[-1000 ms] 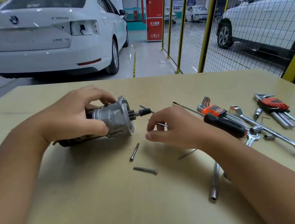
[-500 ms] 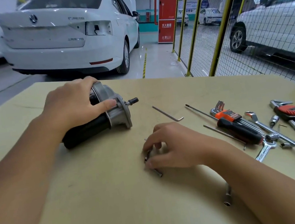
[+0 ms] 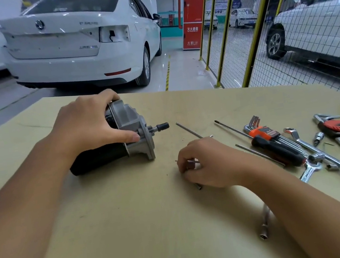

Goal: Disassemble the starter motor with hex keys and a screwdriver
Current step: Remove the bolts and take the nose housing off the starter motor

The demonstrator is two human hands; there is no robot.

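small bolts [image 3: 198, 185] mostly hidden under right hand [image 3: 209, 163] (count unclear), wrench [image 3: 336, 165] cut off at right edge

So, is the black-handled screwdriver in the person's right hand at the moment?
No, the screwdriver lies on the table beside the right hand.

There is a single view, from a camera on the person's head, looking forward and down across the desk [image 3: 135, 232]. It sits close: both forearms enter from the near edge and fill the lower corners. The wide lens bows the desk's far edge and takes in the white car [image 3: 77, 39] and yellow mesh fence [image 3: 260, 28] beyond it.
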